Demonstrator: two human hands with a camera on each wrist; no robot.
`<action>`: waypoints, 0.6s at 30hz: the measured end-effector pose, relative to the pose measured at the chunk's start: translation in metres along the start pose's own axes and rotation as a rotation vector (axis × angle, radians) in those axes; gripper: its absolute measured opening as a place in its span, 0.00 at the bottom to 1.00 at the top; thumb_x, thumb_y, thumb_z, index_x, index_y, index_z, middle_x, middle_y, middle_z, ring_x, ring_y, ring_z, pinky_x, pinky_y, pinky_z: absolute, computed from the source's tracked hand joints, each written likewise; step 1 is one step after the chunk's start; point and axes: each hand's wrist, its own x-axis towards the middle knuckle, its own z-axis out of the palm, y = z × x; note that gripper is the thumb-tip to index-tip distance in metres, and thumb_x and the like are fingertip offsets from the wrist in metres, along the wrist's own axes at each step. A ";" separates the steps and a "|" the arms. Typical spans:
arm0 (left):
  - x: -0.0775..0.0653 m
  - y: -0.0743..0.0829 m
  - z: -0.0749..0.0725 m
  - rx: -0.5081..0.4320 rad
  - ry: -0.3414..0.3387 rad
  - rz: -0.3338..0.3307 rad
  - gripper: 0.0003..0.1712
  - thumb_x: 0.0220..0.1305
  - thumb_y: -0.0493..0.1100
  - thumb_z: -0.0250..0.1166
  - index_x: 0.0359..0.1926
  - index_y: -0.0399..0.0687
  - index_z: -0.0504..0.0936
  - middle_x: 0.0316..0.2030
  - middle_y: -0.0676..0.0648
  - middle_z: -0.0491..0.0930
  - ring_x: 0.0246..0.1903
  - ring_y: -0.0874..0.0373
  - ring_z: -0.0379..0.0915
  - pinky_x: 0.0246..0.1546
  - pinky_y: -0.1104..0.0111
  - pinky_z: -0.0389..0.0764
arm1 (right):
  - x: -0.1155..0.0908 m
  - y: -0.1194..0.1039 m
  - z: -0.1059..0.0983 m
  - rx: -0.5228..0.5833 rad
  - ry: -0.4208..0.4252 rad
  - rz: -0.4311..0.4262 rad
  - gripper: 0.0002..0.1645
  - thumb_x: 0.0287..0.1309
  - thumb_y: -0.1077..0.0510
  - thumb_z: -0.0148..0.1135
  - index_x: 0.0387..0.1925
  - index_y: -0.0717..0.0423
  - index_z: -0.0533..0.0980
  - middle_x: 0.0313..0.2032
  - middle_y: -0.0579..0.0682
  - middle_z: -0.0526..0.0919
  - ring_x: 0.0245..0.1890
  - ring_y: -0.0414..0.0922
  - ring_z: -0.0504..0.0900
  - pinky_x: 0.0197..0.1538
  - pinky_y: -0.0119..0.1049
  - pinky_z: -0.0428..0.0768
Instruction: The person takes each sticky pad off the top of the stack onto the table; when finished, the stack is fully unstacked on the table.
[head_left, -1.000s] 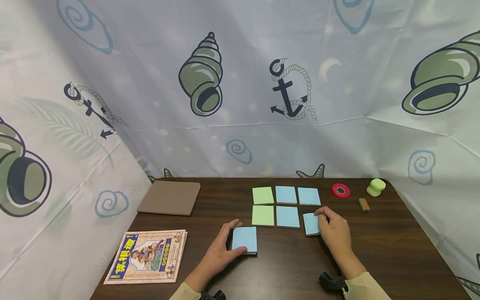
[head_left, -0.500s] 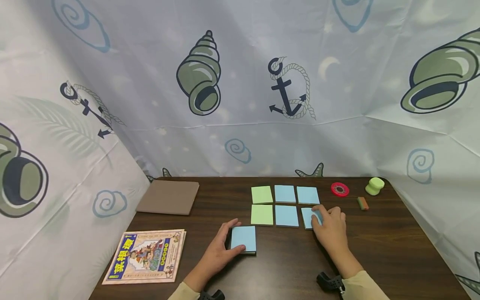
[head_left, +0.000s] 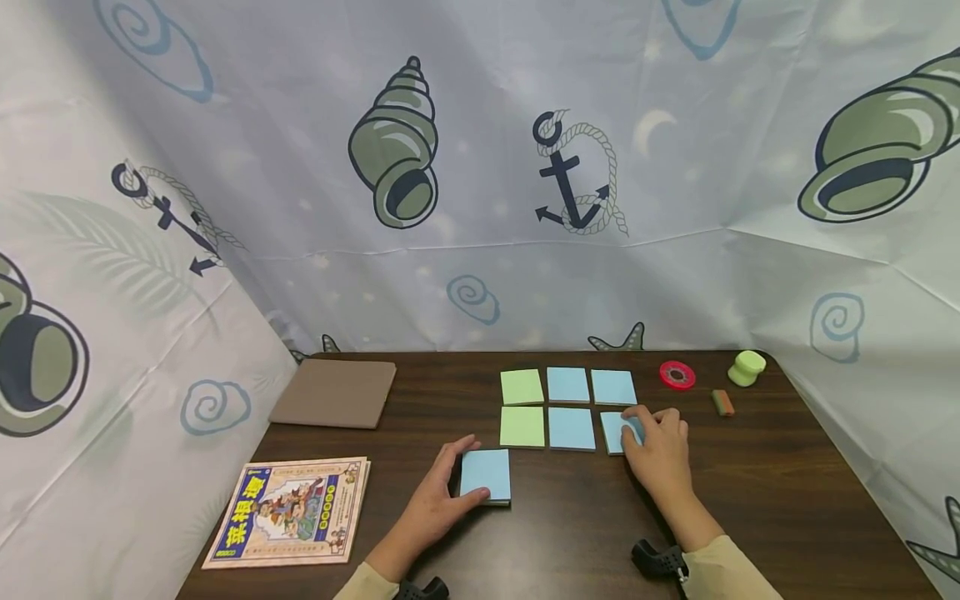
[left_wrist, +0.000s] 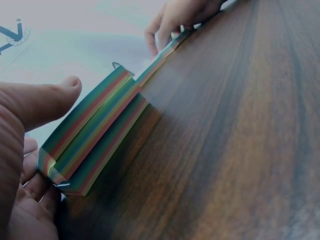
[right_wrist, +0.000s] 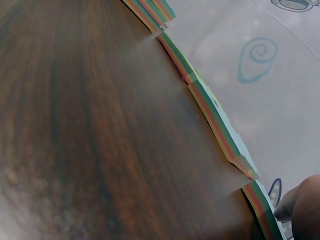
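Observation:
In the head view my left hand holds a stack of square sticky-note pads, its top sheet light blue. The thumb lies along the near side and the fingers along the left. In the left wrist view the stack's edges show coloured stripes in several layers. My right hand grips a light blue pad by its right part, fingers partly hiding it. This pad stands at the right end of the front row, beside another blue pad and a green pad.
Behind lies a second row: a green pad and two blue pads. To the right are a red ring-shaped disc, a small orange-and-green block and a light green cylinder. A brown board and booklet lie left.
My right hand has moved the blue pad away from me and slightly left, up to the end of the front row. My left hand has stayed at the stack.

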 end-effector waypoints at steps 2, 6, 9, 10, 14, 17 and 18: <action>0.000 0.001 0.000 0.000 -0.001 0.000 0.51 0.65 0.53 0.81 0.82 0.52 0.66 0.74 0.55 0.73 0.68 0.56 0.70 0.76 0.60 0.67 | 0.000 0.000 0.000 0.014 0.001 0.010 0.13 0.75 0.53 0.63 0.55 0.49 0.83 0.49 0.62 0.66 0.50 0.59 0.63 0.42 0.47 0.63; 0.000 0.000 0.000 0.009 0.002 -0.004 0.51 0.65 0.54 0.81 0.82 0.52 0.66 0.75 0.56 0.74 0.69 0.56 0.70 0.76 0.59 0.67 | -0.001 0.000 0.000 0.064 0.038 0.010 0.12 0.74 0.55 0.63 0.53 0.50 0.85 0.48 0.61 0.66 0.51 0.58 0.63 0.43 0.47 0.63; 0.000 -0.001 0.000 0.013 0.007 -0.008 0.51 0.65 0.54 0.81 0.82 0.53 0.67 0.74 0.57 0.74 0.69 0.56 0.70 0.76 0.58 0.67 | -0.001 -0.001 0.001 0.151 0.122 -0.021 0.11 0.73 0.59 0.64 0.52 0.52 0.86 0.46 0.61 0.67 0.51 0.57 0.65 0.45 0.49 0.63; 0.000 -0.002 0.000 0.014 0.008 -0.007 0.51 0.65 0.54 0.81 0.82 0.53 0.67 0.74 0.57 0.74 0.69 0.56 0.70 0.76 0.58 0.67 | -0.001 -0.002 0.002 0.188 0.155 -0.035 0.11 0.72 0.61 0.64 0.51 0.53 0.87 0.45 0.60 0.68 0.50 0.56 0.65 0.46 0.48 0.63; 0.000 -0.002 0.000 0.010 0.007 0.006 0.50 0.65 0.54 0.81 0.82 0.53 0.67 0.74 0.56 0.74 0.68 0.56 0.71 0.75 0.58 0.68 | -0.004 -0.009 0.002 0.362 0.282 -0.108 0.11 0.73 0.65 0.65 0.50 0.53 0.88 0.41 0.55 0.72 0.44 0.45 0.70 0.48 0.40 0.66; 0.000 -0.002 0.001 0.015 0.007 0.017 0.50 0.65 0.54 0.81 0.82 0.53 0.67 0.74 0.55 0.74 0.67 0.56 0.71 0.74 0.60 0.68 | -0.010 -0.018 0.001 0.494 0.346 -0.167 0.13 0.74 0.68 0.63 0.50 0.53 0.88 0.39 0.51 0.76 0.38 0.38 0.70 0.43 0.33 0.69; 0.000 -0.002 0.001 0.017 0.007 0.018 0.50 0.65 0.54 0.80 0.82 0.53 0.67 0.74 0.55 0.74 0.67 0.56 0.71 0.74 0.61 0.68 | -0.011 -0.020 0.002 0.538 0.358 -0.186 0.13 0.75 0.69 0.62 0.50 0.54 0.88 0.38 0.49 0.77 0.36 0.38 0.71 0.42 0.32 0.69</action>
